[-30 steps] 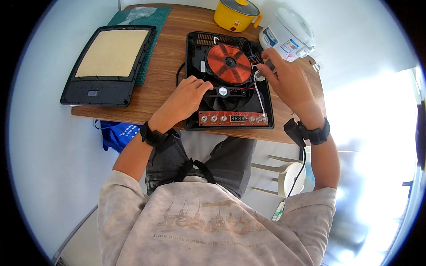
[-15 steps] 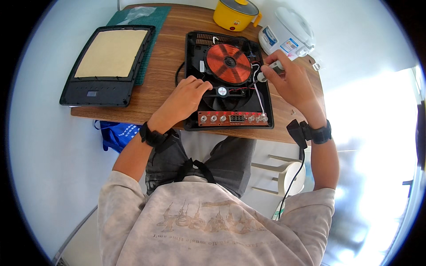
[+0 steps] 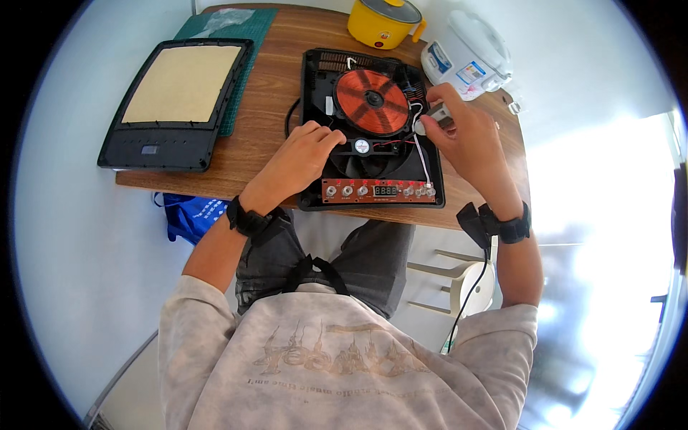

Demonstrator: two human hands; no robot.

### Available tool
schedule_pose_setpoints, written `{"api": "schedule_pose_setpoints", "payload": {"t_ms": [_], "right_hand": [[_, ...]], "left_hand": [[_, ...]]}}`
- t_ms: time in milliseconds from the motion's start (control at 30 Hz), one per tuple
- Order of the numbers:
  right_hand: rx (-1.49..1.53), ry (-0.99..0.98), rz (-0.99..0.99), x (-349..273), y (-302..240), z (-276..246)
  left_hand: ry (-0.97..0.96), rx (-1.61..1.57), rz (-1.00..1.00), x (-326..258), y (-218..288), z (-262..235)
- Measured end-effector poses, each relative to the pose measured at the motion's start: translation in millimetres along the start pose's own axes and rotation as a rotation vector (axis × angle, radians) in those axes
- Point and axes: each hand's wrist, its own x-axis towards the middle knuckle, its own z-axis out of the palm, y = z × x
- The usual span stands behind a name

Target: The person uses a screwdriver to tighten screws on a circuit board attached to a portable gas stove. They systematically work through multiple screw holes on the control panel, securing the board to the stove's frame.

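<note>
The left hand (image 3: 301,154) rests open on the opened cooker (image 3: 373,129) at the desk's near edge, while the right hand (image 3: 466,140) grips a grey tool (image 3: 433,118) beside the coil (image 3: 371,102); a slip may snag the thin wires (image 3: 419,147).

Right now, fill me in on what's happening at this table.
A person sits at a wooden table over an opened induction cooker, its copper coil, fan and control board exposed. The left hand rests on the cooker's left side near the fan. The right hand holds a small grey tool at the right edge by the coil. The cooker's removed top panel lies to the left; a yellow pot and white rice cooker stand behind.
</note>
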Motion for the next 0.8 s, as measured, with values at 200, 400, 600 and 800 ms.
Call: {"api": "schedule_pose_setpoints", "payload": {"t_ms": [200,400,600,800], "right_hand": [[0.157,-0.086,0.053,-3,7,-13],[0.09,-0.076,0.101,-5,15,-15],[-0.309,-0.135,0.175,4,1,-24],[-0.045,-0.019,0.057,-2,16,-14]], "left_hand": [[-0.006,0.021,-0.004,0,0,0],[-0.002,0.032,0.011,1,-1,1],[-0.034,0.02,-0.03,0,-2,1],[-0.046,-0.004,-0.031,2,3,-3]]}}
